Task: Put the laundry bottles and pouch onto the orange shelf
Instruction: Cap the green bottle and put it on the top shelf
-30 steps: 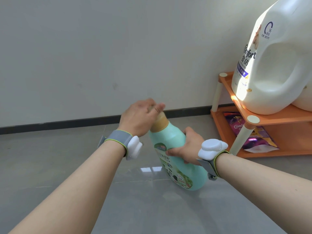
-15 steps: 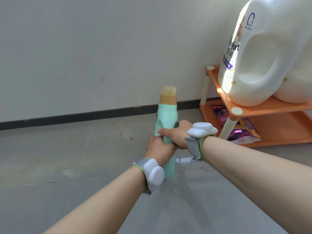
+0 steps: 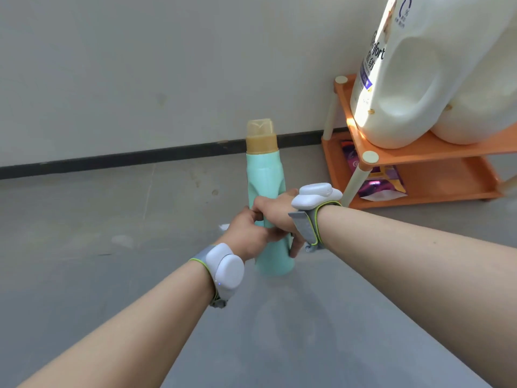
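Both the left hand (image 3: pixel 247 233) and right hand (image 3: pixel 275 211) clamp the upright mint-green plastic bottle (image 3: pixel 265 177) on the floor (pouch already shelved), which next needs lifting right onto the orange plastic shelf (image 3: pixel 436 155).

Hiding the middle of the bottle (image 3: pixel 265 175) behind both hands: left hand (image 3: pixel 246 233) covering its near left side, right hand (image 3: pixel 275 212) crossing its front, fingertips wrapping out of sight. Being cut off at the top and right edges: two white jugs (image 3: pixel 414 79), caps out of frame, label print only partly readable. Running off the right edge: shelf (image 3: pixel 419 155). Lying half concealed under the top tier and behind a leg: pouch (image 3: pixel 380 183), its print too blurred to read. Leaving the frame at the bottom: both forearms. Smearing softly: floor marks near the wall.
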`<act>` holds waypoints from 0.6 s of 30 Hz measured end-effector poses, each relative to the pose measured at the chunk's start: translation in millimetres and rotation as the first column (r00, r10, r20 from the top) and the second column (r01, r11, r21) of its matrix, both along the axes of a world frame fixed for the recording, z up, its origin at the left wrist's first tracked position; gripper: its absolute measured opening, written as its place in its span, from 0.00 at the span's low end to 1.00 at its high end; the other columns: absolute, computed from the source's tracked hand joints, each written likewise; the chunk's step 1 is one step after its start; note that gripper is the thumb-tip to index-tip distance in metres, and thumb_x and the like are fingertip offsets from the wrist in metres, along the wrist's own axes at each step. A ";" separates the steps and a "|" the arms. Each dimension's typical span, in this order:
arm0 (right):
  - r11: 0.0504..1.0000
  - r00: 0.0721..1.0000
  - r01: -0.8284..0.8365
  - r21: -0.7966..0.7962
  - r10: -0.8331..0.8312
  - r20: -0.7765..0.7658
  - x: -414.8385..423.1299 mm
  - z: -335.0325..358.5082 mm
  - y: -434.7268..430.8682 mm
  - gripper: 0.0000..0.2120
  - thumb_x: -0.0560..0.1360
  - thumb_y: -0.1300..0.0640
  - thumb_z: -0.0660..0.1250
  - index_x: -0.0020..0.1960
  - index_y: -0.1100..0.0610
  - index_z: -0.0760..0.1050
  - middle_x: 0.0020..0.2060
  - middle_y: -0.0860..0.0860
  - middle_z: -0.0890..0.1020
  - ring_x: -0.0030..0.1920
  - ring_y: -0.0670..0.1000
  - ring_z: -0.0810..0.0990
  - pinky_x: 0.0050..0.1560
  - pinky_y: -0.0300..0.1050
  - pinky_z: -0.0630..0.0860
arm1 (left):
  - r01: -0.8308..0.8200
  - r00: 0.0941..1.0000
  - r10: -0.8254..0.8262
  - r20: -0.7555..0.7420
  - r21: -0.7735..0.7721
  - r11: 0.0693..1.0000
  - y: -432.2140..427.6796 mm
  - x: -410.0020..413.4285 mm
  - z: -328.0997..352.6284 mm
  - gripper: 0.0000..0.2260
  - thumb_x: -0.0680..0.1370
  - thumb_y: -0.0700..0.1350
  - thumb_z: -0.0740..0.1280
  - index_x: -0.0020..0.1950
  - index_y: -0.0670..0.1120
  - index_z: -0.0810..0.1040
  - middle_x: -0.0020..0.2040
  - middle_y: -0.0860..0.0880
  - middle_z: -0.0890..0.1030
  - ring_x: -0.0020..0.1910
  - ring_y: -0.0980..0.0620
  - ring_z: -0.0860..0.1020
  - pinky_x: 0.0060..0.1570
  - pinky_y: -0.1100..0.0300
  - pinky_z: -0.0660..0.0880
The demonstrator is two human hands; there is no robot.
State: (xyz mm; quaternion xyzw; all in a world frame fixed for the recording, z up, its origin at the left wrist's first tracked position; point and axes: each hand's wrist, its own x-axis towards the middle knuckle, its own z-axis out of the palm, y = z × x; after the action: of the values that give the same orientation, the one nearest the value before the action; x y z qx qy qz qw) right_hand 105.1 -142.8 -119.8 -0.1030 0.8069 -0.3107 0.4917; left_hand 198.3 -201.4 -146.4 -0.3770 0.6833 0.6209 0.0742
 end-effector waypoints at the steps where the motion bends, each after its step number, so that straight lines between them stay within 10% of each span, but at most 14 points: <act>1: 1.000 1.000 -0.018 0.023 0.018 0.023 4.7 16.1 6.8 0.13 0.77 0.47 0.58 0.41 0.56 0.72 0.39 0.56 0.76 0.41 0.59 0.81 0.48 0.54 0.80 | -0.011 0.999 0.010 0.051 0.010 1.000 5.0 2.7 14.9 0.14 0.73 0.38 0.72 0.56 0.49 0.75 0.54 0.46 0.83 0.51 0.47 0.83 0.42 0.56 0.78; 8: 0.995 0.993 0.071 0.072 -0.077 0.086 17.7 149.6 79.9 0.17 0.80 0.49 0.60 0.56 0.63 0.75 0.50 0.57 0.78 0.58 0.62 0.81 0.35 0.36 0.71 | 0.042 0.981 -0.056 0.188 0.074 0.996 67.1 11.1 159.7 0.13 0.71 0.38 0.72 0.53 0.50 0.77 0.50 0.47 0.83 0.54 0.42 0.82 0.57 0.43 0.78; 14: 0.966 0.966 0.243 0.088 -0.249 0.066 -11.1 242.1 150.1 0.24 0.69 0.45 0.69 0.60 0.58 0.73 0.56 0.58 0.81 0.53 0.62 0.82 0.57 0.57 0.80 | 0.146 0.969 -0.162 0.184 0.097 0.985 135.8 -28.4 254.1 0.27 0.70 0.38 0.75 0.67 0.41 0.72 0.61 0.45 0.79 0.55 0.44 0.80 0.59 0.48 0.77; 18: 0.922 0.917 0.382 0.061 -0.386 0.096 -62.7 286.8 222.2 0.28 0.59 0.40 0.68 0.55 0.53 0.80 0.49 0.55 0.86 0.49 0.61 0.85 0.55 0.60 0.82 | 0.284 0.943 -0.292 0.158 0.074 0.956 192.8 -78.2 300.8 0.13 0.70 0.42 0.77 0.53 0.43 0.81 0.66 0.47 0.73 0.59 0.44 0.78 0.63 0.47 0.74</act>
State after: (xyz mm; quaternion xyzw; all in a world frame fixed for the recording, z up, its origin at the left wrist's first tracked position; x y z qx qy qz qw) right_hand 42.3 79.4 167.0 0.0840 0.7903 -0.3895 0.4654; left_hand 120.0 -8.5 154.4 -0.3218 0.7066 0.5865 0.2304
